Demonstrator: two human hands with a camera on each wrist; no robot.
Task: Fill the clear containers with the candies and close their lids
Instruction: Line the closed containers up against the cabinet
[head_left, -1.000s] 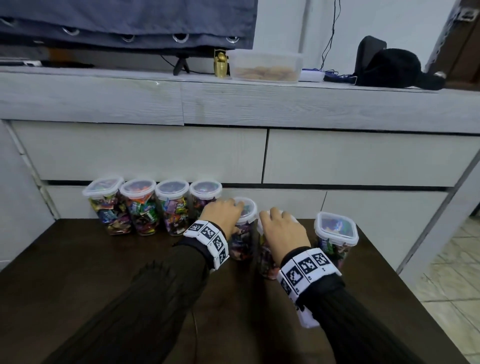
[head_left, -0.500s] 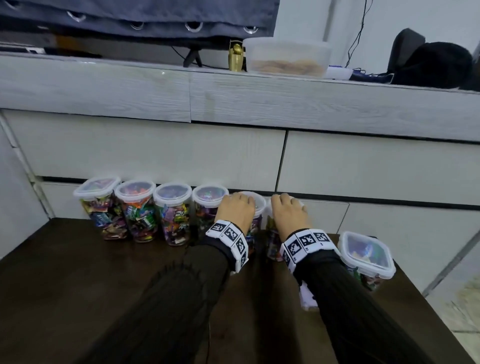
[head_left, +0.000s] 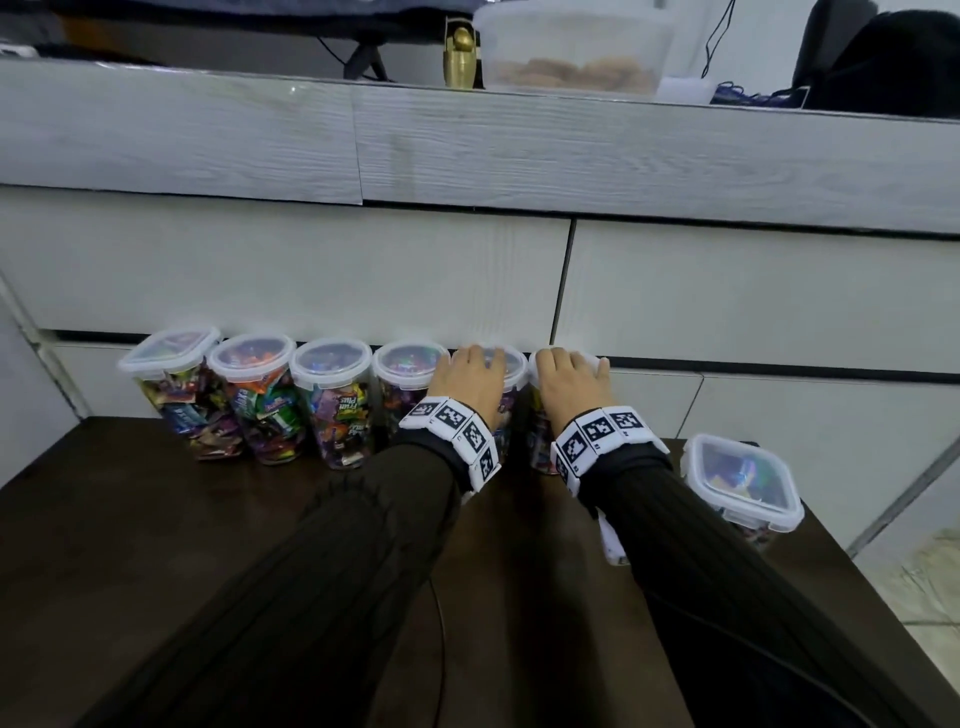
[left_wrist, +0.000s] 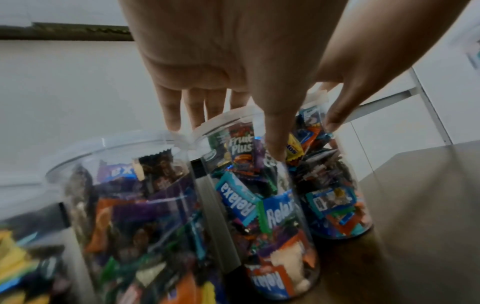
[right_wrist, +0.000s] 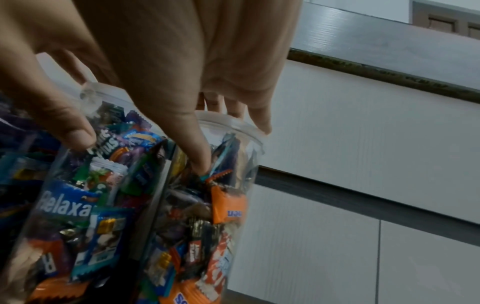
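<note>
The left hand (left_wrist: 233, 53) reaches down over the top of the middle jar (left_wrist: 262, 205), four fingers (left_wrist: 172, 111) on the far rim of its lid and the thumb (left_wrist: 275, 131) pressed on the near wall. Just left of the hand stands a lidded jar (left_wrist: 135, 216), touching the middle one. On the thumb's side a third jar (left_wrist: 335, 197) stands close behind, with another hand's fingertip (left_wrist: 335, 115) apparently on its wall. All three hold wrapped candies (left_wrist: 240, 148).

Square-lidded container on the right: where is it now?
In the head view the square-lidded container stands alone at the table's right edge, lid on, right of the right hand and nearer the camera than the row against the cabinet.
</note>
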